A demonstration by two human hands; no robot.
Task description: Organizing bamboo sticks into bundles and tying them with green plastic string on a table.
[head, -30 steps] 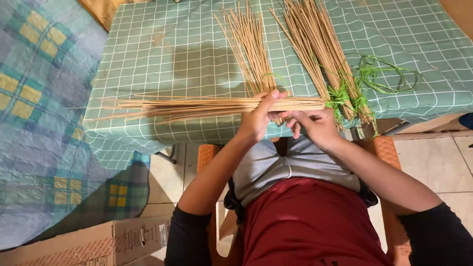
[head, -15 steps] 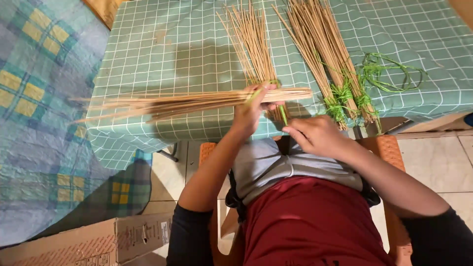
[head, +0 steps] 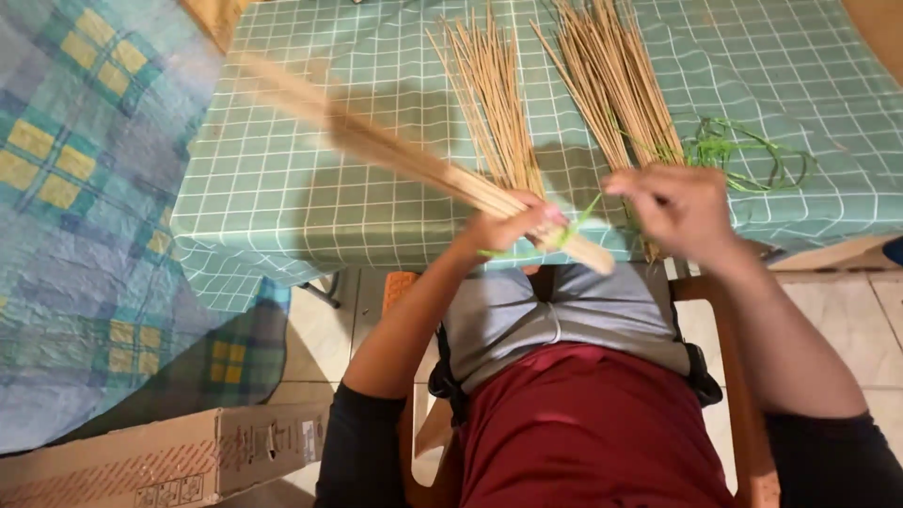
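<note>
— What's under you?

— A table in green checked oilcloth, smooth; pale floor tiles, a patchwork quilt off its left edge, a cardboard box below

— And your hands?

— My left hand is closed round a bundle of thin, stiff, straw-coloured sticks, slanting over the near edge toward the far left corner. My right hand pinches a green strand beside it. Two more fans of sticks lie toward the far edge, green twine curled right of them

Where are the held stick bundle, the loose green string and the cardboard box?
held stick bundle (head: 442, 174): head view, on its blurred mid-length.
loose green string (head: 752, 155): head view, on its tangled loops.
cardboard box (head: 160, 461): head view, on its side face.
</note>
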